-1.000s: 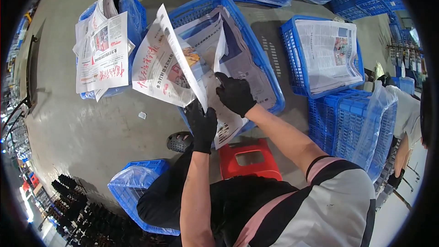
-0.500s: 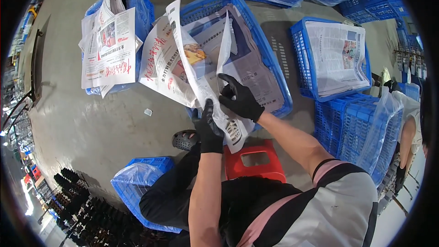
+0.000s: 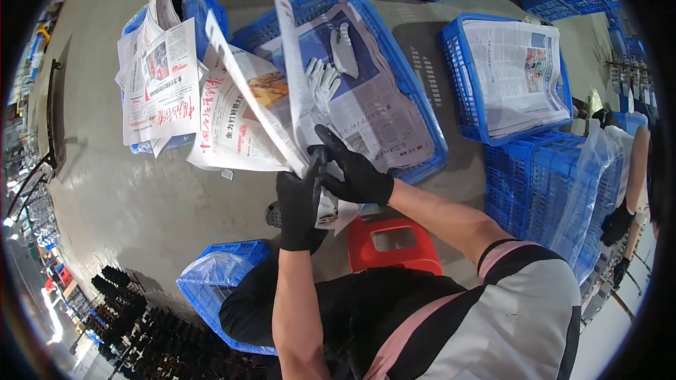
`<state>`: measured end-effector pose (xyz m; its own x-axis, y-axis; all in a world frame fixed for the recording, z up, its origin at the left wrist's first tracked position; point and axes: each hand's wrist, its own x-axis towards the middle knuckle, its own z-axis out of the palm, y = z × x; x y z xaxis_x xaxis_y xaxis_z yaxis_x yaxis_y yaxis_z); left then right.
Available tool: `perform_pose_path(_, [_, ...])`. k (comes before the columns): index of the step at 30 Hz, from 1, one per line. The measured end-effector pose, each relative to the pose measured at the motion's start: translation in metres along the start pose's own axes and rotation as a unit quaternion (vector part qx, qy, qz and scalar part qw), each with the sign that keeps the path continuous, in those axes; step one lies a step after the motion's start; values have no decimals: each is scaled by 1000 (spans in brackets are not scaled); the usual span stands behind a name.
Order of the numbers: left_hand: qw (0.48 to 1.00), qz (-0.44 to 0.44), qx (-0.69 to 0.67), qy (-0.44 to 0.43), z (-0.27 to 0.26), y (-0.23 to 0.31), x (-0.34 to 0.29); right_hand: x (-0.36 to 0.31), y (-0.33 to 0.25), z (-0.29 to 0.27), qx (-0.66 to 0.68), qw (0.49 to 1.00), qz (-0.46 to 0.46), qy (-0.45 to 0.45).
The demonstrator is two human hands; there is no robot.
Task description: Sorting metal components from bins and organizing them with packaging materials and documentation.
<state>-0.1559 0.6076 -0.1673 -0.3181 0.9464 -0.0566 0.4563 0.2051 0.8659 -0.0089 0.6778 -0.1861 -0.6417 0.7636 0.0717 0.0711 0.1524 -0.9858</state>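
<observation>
Both my hands wear black gloves and meet at the lower fold of an opened newspaper point(image 3: 236, 109). My left hand point(image 3: 299, 207) is closed on its lower edge, thumb on top. My right hand point(image 3: 359, 176) grips the same newspaper close beside the left, its fingers partly hidden at the paper's edge. The sheets stand up and fan out to the left, showing red headline lettering and a food picture. Behind them is a large blue crate point(image 3: 412, 77) with a stack of newspapers point(image 3: 384, 123). Pale shapes show on a dark blue page there; I cannot tell if they are printed.
At the left, another newspaper pile point(image 3: 160, 77) lies on a plastic-lined blue crate. A blue crate point(image 3: 458, 84) of folded newspapers is at the right, near stacked crates point(image 3: 517, 186). Before me stands a red stool point(image 3: 366, 246); a lined crate point(image 3: 218, 278) sits lower left. Another person's gloved hand point(image 3: 618, 225) shows far right.
The newspaper has swung left and its sheets have spread apart, uncovering more of the stack in the large crate. Both hands have shifted slightly left and now sit closer together.
</observation>
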Motion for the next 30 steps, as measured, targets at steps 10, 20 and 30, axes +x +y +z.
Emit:
perform_pose_path(10, [947, -262, -131, 130, -20, 29, -2, 34, 48, -40, 32, 980, 176, 85])
perform_pose_path(20, [960, -252, -50, 108, -26, 66, -10, 135, 256, -7, -494, 847, -181, -71])
perform_pose_path(30, [960, -267, -29, 82, -47, 77, -16, 161, 230, -21, -572, 813, 107, -15])
